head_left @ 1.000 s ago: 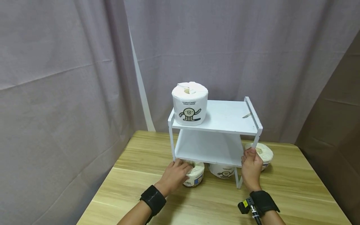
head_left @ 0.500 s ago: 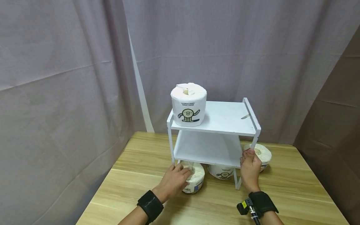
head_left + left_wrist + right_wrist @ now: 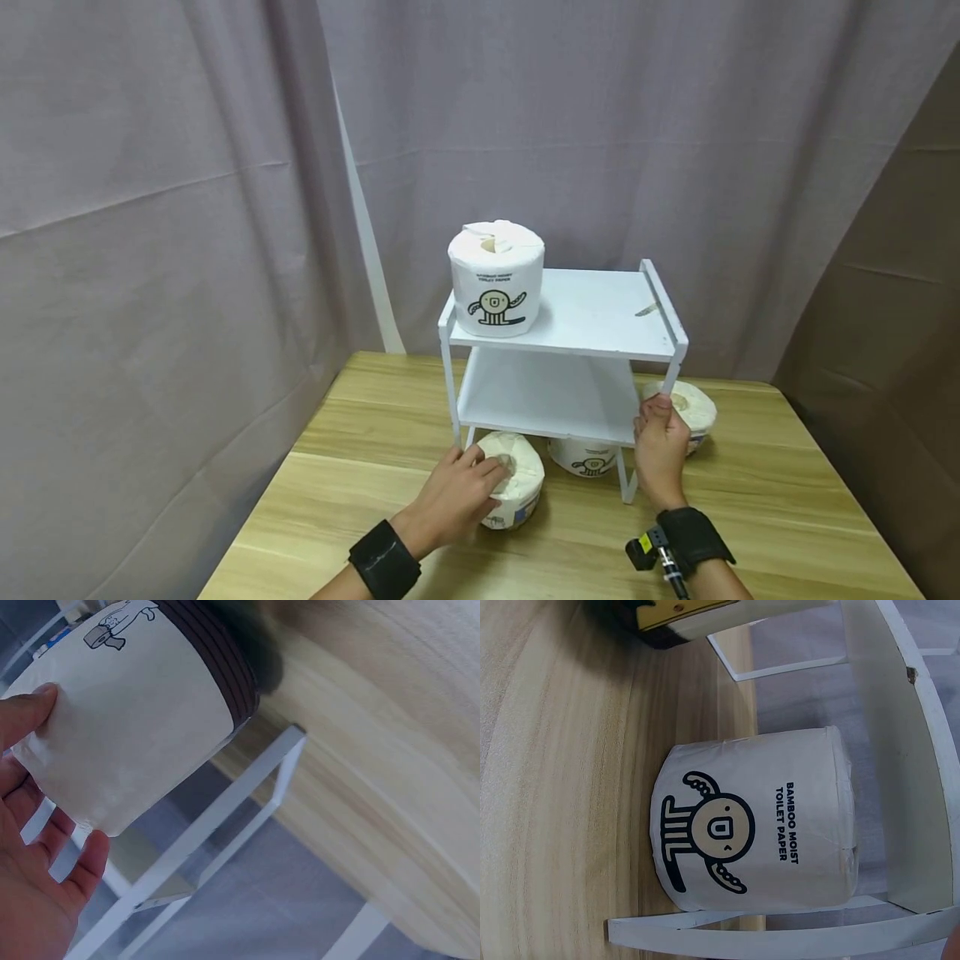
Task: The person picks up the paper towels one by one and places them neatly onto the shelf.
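Observation:
My left hand (image 3: pixel 453 493) holds a wrapped toilet paper roll (image 3: pixel 521 483) in front of the white two-tier rack's lower left side. In the left wrist view, its thumb presses the pale wrapper of that toilet paper roll (image 3: pixel 142 712) and the fingers bend round the edge. Whether the roll touches the table cannot be told. My right hand (image 3: pixel 662 450) grips the right front leg of the white rack (image 3: pixel 600 308). Beneath the lower shelf stands another toilet paper roll (image 3: pixel 780 817), upright, with a printed cartoon figure.
One toilet paper roll (image 3: pixel 498 279) stands on the top shelf at the left. Another roll (image 3: pixel 693 408) sits on the wooden table (image 3: pixel 360 450) behind my right hand. Grey curtains (image 3: pixel 585 125) close off the back and left.
My left hand has drawn the roll out from under the lower shelf, toward me. More of its top shows now. The right hand keeps its grip on the rack leg.

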`<state>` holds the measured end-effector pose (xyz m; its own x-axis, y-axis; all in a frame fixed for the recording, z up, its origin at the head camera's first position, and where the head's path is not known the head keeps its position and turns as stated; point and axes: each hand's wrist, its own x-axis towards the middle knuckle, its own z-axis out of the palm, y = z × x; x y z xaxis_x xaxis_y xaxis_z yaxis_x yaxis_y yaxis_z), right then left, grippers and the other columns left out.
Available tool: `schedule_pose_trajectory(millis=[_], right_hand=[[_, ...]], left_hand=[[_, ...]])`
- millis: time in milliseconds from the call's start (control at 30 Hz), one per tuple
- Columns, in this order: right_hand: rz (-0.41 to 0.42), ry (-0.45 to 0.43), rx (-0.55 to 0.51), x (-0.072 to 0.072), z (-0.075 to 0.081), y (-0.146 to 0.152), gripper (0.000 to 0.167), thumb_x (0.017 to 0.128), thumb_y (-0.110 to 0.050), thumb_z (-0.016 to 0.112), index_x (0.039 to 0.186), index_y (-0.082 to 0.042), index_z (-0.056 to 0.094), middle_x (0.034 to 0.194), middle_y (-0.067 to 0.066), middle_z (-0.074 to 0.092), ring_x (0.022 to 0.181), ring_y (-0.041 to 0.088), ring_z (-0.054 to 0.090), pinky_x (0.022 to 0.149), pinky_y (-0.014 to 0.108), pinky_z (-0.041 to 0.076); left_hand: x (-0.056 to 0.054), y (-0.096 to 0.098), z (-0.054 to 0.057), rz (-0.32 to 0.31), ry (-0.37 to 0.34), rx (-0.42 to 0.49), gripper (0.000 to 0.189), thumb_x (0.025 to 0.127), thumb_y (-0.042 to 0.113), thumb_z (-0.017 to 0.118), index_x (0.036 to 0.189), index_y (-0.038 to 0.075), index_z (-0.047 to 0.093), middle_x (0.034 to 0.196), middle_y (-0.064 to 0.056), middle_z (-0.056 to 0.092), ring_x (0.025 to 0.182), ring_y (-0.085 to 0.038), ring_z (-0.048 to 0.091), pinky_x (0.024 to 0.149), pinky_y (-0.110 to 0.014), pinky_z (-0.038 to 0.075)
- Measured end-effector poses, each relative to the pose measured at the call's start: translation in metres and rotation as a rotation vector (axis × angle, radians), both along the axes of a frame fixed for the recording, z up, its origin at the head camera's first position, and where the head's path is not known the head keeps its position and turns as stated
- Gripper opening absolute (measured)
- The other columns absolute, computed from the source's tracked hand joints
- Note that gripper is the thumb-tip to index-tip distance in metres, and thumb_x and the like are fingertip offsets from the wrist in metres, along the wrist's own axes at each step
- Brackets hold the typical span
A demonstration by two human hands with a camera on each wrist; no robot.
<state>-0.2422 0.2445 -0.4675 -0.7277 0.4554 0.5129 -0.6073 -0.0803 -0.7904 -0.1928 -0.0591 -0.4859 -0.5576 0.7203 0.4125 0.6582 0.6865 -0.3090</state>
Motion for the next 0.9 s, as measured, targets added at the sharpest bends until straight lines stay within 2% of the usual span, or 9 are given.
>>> schedule_pose_trajectory(millis=[300,500,700,900], right_hand=[[0.019,0.023,0.006,0.000,0.000,-0.001,0.054,0.115,-0.027,0.040,0.082,0.015,0.040,0.058,-0.008,0.035,0.045,0.003,0.028,0.046,0.034,0.013],[-0.002,0.002,0.019,0.001,0.001,-0.001,0.056,0.115,-0.030,0.040,0.083,0.016,0.040,0.059,-0.007,0.034,0.045,0.004,0.028,0.046,0.033,0.014],[0.008,0.015,0.018,0.001,0.000,-0.001,0.055,0.115,-0.028,0.040,0.083,0.015,0.040,0.059,-0.007,0.033,0.045,0.005,0.027,0.046,0.034,0.013],[0.020,0.030,0.016,0.000,-0.001,0.001,0.054,0.115,-0.028,0.040,0.083,0.016,0.039,0.058,-0.006,0.034,0.044,0.005,0.027,0.045,0.035,0.013]], left_hand=[[0.017,0.000,0.021,-0.030,-0.006,0.026,0.041,0.085,0.045,0.086,0.118,0.025,0.072,0.109,0.013,0.071,0.097,-0.011,0.055,0.080,-0.028,0.040],[0.022,-0.002,0.027,-0.051,-0.007,0.038,0.039,0.084,0.045,0.087,0.114,0.026,0.071,0.104,0.014,0.070,0.094,-0.011,0.054,0.080,-0.029,0.041],[0.026,-0.006,0.032,-0.061,-0.040,0.046,0.039,0.086,0.046,0.085,0.116,0.026,0.072,0.107,0.014,0.071,0.094,-0.010,0.055,0.080,-0.028,0.041],[0.031,-0.006,0.045,-0.079,-0.093,0.072,0.037,0.089,0.047,0.081,0.118,0.025,0.073,0.110,0.013,0.072,0.096,-0.010,0.054,0.082,-0.027,0.039]])
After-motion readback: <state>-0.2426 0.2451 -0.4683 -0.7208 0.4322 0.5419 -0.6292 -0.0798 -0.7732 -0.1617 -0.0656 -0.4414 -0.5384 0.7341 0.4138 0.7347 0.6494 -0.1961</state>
